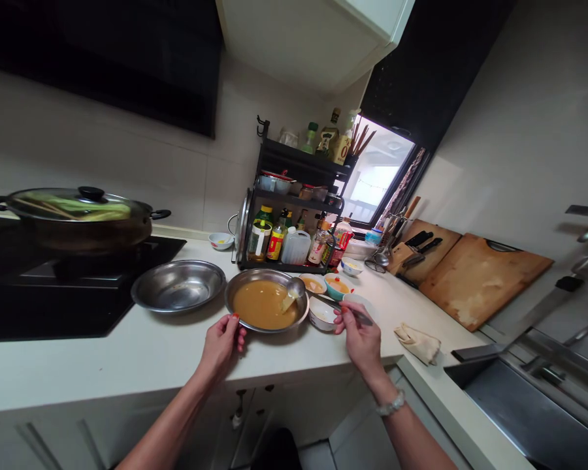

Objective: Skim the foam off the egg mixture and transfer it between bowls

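Note:
A metal bowl of brown liquid [261,304] stands on the counter in front of me. My left hand [221,343] grips its near left rim, thumb on top. In my right hand [360,336] is the handle of a metal ladle [296,287], its scoop tilted over the right side of the bowl. Something pale hangs at the scoop's lower edge, touching or just above the liquid. Just right of the bowl sits a white bowl [323,314], close to my right fingers. Behind it are two small bowls with orange-brown liquid, one of them a teal bowl [338,285].
An empty metal dish [178,287] lies left of the bowl. A lidded pan [81,219] sits on the black stove [53,307]. Behind stands a black rack [298,196] with bottles. To the right are a folded cloth [418,343], cutting boards [485,277], a knife block and a sink [534,411].

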Available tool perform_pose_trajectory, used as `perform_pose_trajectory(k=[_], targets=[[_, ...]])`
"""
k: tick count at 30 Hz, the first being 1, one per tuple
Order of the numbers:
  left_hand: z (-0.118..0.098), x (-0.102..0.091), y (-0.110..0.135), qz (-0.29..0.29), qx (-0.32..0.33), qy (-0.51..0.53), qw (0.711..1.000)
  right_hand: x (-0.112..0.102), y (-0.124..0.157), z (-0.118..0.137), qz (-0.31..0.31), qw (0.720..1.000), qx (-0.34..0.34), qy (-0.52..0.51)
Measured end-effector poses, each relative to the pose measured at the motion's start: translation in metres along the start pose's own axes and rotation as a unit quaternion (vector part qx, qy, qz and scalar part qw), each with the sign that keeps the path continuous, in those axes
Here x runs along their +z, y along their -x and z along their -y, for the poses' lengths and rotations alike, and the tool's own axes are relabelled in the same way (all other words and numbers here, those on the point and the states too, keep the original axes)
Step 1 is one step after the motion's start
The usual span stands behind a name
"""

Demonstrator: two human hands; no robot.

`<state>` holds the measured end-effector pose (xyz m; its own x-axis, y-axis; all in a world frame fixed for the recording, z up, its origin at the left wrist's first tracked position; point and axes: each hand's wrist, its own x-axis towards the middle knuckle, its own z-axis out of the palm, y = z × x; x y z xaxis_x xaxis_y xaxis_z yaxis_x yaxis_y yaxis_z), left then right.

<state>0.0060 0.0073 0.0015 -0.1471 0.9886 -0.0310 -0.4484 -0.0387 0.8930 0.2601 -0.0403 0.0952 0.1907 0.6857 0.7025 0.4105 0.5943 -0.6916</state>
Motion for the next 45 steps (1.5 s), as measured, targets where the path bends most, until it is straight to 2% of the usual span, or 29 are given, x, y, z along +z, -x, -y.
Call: perform_pose_trajectory(k=[3, 6, 8, 10, 13, 16, 19, 21, 26, 32, 35, 39, 42, 45], targets=[[-0.001, 0.001, 0.001, 0.001, -0.004, 0.005, 1.000, -0.001, 0.007, 0.005, 0.082, 0.988, -0.125, 0.040], [-0.002, 0.001, 0.002, -0.001, -0.008, 0.009, 1.000, -0.005, 0.012, 0.009, 0.157, 0.955, -0.235, 0.086], [-0.002, 0.001, 0.002, 0.000, -0.007, 0.006, 1.000, -0.009, 0.015, 0.010, 0.178, 0.937, -0.276, 0.121], [-0.002, 0.001, 0.002, 0.001, -0.003, 0.000, 1.000, -0.014, 0.016, 0.009, 0.176, 0.933, -0.283, 0.139], [-0.001, 0.000, 0.002, 0.004, 0.002, -0.003, 1.000, -0.027, 0.014, 0.002, 0.117, 0.957, -0.231, 0.131], [0.001, -0.001, -0.001, 0.002, -0.001, 0.000, 1.000, -0.049, 0.009, -0.008, -0.007, 0.981, -0.130, 0.146], [0.004, -0.002, -0.003, 0.006, -0.002, 0.007, 1.000, -0.075, 0.003, -0.018, -0.120, 0.974, -0.045, 0.189], [0.005, -0.003, -0.003, 0.009, -0.003, 0.011, 1.000, -0.090, 0.001, -0.024, -0.157, 0.963, -0.004, 0.217], [0.004, -0.004, -0.002, 0.009, -0.009, 0.012, 1.000, -0.114, 0.002, -0.042, -0.151, 0.949, 0.061, 0.268], [0.004, -0.003, -0.003, 0.004, -0.009, 0.014, 1.000, -0.113, 0.009, -0.056, -0.136, 0.954, 0.089, 0.253], [0.003, -0.003, -0.002, -0.001, -0.008, 0.016, 1.000, -0.111, 0.008, -0.059, -0.172, 0.955, 0.135, 0.199], [0.003, -0.003, -0.002, 0.001, -0.008, 0.010, 1.000, -0.115, 0.000, -0.065, -0.265, 0.944, 0.180, 0.082], [0.003, -0.003, -0.002, 0.003, -0.008, 0.011, 1.000, -0.120, -0.004, -0.068, -0.306, 0.935, 0.180, 0.027], [0.003, -0.003, -0.003, 0.004, -0.010, 0.010, 1.000, -0.124, -0.004, -0.067, -0.307, 0.937, 0.165, 0.032]])
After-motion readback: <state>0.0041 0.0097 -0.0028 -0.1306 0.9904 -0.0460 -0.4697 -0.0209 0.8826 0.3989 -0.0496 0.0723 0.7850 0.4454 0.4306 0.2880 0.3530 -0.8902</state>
